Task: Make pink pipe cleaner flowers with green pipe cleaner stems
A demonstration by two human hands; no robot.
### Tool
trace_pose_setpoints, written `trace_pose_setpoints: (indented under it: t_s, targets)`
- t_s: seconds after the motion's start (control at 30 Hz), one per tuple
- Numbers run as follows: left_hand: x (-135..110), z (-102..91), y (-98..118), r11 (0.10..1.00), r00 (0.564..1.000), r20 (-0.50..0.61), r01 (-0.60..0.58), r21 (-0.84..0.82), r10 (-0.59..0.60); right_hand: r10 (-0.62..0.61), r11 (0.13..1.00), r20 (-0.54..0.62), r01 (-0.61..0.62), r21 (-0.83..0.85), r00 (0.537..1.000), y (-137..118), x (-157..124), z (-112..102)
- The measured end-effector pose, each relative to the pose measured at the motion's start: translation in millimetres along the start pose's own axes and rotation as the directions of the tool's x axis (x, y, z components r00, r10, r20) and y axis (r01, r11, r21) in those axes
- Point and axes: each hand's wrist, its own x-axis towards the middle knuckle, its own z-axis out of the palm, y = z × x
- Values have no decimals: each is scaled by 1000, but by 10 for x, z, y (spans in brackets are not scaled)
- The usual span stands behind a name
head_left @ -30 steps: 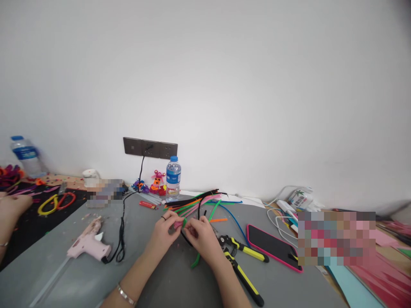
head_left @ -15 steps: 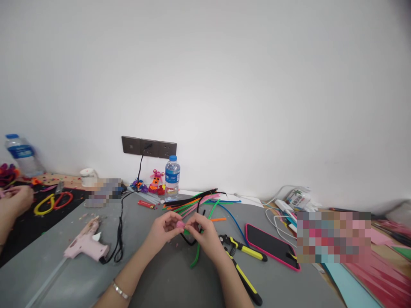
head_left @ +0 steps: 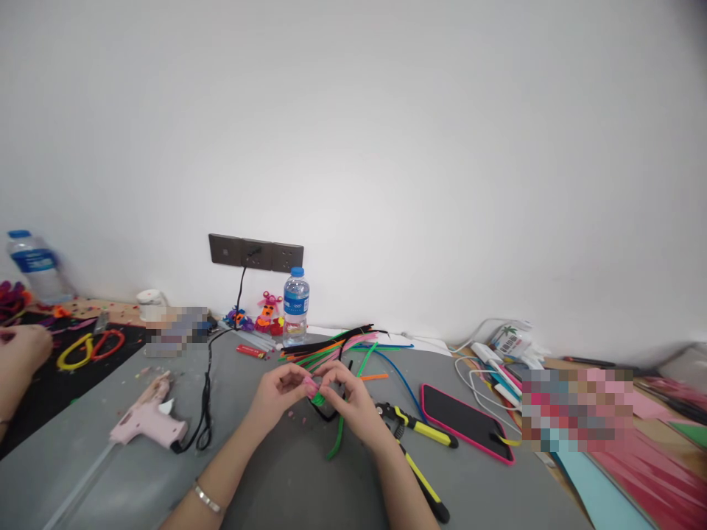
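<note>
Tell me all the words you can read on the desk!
Middle water bottle: blue label, print too small to read.
Left water bottle: label blurred.
White packet: palm-tree picture, words too small to read.
Pink-green pipe cleaner: no writing.

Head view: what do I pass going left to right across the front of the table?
Co-worker's hand → pink glue gun → left hand → pink and green piece pinched by both hands → right hand → yellow-handled pliers → pink-cased phone.
</note>
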Motion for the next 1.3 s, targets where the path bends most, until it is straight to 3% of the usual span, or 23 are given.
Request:
trace_pose_setpoints:
  t_s: [0.17,0.43,0.73,1.3]
  targets:
    - [2,-3,-7,1000,1000,-21,5,-25,-5,50,998,59,-52,31,997,23,-9,9]
    - [4,33,45,1000,998,-63,14,4,-14,105,994,42,-107,35,994,21,-9,17]
    - [-28,42,109,997,994,82,72,-33,-69,118,992,15,-118,49,993,59,-2,-10]
    - [-32,54,74,988,998,0,59,-144,-60,104,982,50,-111,156,993,28,5,-6]
